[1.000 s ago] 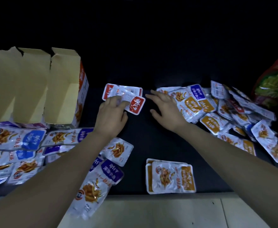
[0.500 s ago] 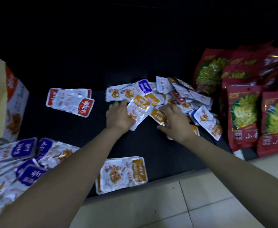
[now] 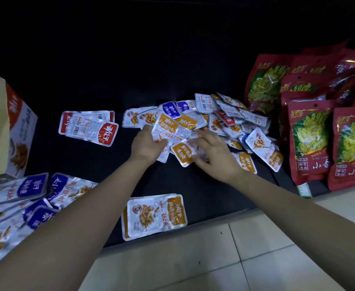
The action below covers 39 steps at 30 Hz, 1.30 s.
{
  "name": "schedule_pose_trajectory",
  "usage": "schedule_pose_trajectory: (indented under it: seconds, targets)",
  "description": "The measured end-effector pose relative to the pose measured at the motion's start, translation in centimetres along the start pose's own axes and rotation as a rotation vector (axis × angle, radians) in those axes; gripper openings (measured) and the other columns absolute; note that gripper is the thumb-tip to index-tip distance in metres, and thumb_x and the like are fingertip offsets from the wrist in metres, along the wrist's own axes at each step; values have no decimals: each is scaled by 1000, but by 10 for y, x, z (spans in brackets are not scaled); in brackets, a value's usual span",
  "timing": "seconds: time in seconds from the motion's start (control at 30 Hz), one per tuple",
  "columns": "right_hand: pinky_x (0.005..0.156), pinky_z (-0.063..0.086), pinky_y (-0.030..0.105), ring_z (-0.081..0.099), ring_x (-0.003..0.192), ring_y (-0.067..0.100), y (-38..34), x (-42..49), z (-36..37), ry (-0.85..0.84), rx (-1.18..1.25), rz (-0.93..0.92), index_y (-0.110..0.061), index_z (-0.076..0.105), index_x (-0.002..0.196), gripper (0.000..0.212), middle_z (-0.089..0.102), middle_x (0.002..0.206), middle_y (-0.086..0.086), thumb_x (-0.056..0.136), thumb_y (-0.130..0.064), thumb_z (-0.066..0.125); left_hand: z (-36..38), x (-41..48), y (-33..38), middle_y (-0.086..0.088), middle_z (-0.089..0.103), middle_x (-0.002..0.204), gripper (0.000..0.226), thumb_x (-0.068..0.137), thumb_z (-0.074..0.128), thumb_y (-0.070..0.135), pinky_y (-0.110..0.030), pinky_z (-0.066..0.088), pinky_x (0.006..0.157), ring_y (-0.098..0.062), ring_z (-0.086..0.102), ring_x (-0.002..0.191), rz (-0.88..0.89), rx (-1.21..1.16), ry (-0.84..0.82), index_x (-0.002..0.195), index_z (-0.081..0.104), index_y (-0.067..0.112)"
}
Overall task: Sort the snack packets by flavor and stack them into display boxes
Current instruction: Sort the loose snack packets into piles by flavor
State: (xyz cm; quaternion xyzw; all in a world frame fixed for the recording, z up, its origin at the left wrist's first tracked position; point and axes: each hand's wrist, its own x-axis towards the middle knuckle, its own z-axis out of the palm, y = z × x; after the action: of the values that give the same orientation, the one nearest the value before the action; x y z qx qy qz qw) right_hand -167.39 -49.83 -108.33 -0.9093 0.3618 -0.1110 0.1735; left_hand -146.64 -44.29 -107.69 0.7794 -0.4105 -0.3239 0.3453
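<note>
Left hand [image 3: 147,144] has left the red stack [image 3: 88,128]; its fingers now curl round orange packets [image 3: 166,124] in the mixed pile [image 3: 235,118], centre-far. Right hand [image 3: 214,154] rests spread-fingered on another orange packet [image 3: 182,154]. Judgement: orange sorting resumes.

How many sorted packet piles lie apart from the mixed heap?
3: red pile at centre-left, orange pile at the front edge, blue pile bottom left; others may lie off-frame.

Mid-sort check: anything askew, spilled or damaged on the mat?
Nothing looks torn or spilled. The unsorted heap is a jumble of orange, blue and red packets at all angles, some face down, with the left hand and right hand in it. The blue pile at lower left lies fanned, not squared.
</note>
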Motion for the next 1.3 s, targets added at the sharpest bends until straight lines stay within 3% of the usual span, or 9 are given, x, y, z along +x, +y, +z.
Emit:
schedule_pose_trajectory:
  seconds: [0.1, 0.27, 0.4, 0.57, 0.73, 0.87, 1.0, 1.13, 1.3]
  targets:
    - [99, 43, 47, 51, 119, 34, 7, -9, -6, -93, -82, 47, -11, 53, 136, 53, 54, 129, 12, 86, -21, 68, 9, 3, 7, -12, 57, 121, 52, 82, 74, 28, -36, 46, 91, -28, 54, 114, 14, 79, -3, 123, 50, 8]
    - [94, 32, 33, 45, 116, 23, 1, -22, -9, -178, -132, -4, -19, 57, 132, 56, 49, 123, 4, 83, -41, 72, 23, 1, 20, -16, 49, 127, 70, 73, 81, 25, -41, 47, 92, -32, 48, 119, -49, 379, -79, 127, 42, 5]
    - [106, 32, 36, 39, 125, 21, -4, -27, -9, -206, -34, 18, -21, 52, 131, 61, 45, 133, 1, 78, -42, 76, 21, 0, 19, -9, 56, 116, 59, 73, 81, 20, -38, 50, 86, -28, 56, 109, -116, 380, -151, 119, 47, 6]
    - [111, 31, 38, 34, 134, 23, -15, -25, -12, -369, 32, 211, -20, 33, 146, 83, 38, 144, 6, 78, -35, 78, 11, -4, 12, -8, 70, 88, 24, 74, 80, 13, -30, 54, 66, -19, 66, 75, -208, 22, -225, 92, 67, 5]
    - [102, 33, 33, 41, 131, 28, -2, -34, -26, -350, 55, 300, -11, 39, 141, 56, 45, 142, 11, 93, -26, 63, 0, -15, 5, -8, 69, 98, 16, 86, 70, 16, -27, 49, 66, -18, 64, 77, -143, -52, -191, 99, 66, 9]
    - [102, 26, 34, 35, 132, 29, 27, -44, -46, -284, -147, 308, -10, 47, 132, 49, 39, 140, 10, 88, -24, 64, -12, -24, -3, -7, 68, 103, 22, 85, 69, 16, -41, 53, 89, -24, 66, 95, -107, 98, -311, 106, 62, 11]
    - [97, 33, 35, 38, 130, 29, 34, -50, -50, -322, -179, 321, -16, 42, 136, 58, 38, 140, 9, 84, -20, 67, -17, -34, 2, -4, 69, 105, 25, 84, 69, 14, -43, 53, 91, -21, 66, 96, 0, 165, -346, 107, 61, 14]
    - [106, 25, 40, 35, 135, 29, 27, -49, -53, -444, -237, 434, -17, 30, 146, 70, 39, 147, 9, 89, -31, 66, -23, -40, 8, 1, 70, 102, 24, 86, 68, 13, -37, 54, 87, -17, 67, 92, 82, 262, -372, 108, 61, 19]
    - [111, 30, 38, 38, 135, 24, 30, -52, -69, -394, 226, 536, -12, 25, 151, 72, 35, 149, 3, 95, -42, 57, -35, -49, 7, 0, 67, 104, 21, 89, 62, 12, -35, 51, 87, -19, 64, 95, 145, 366, -424, 110, 62, 14]
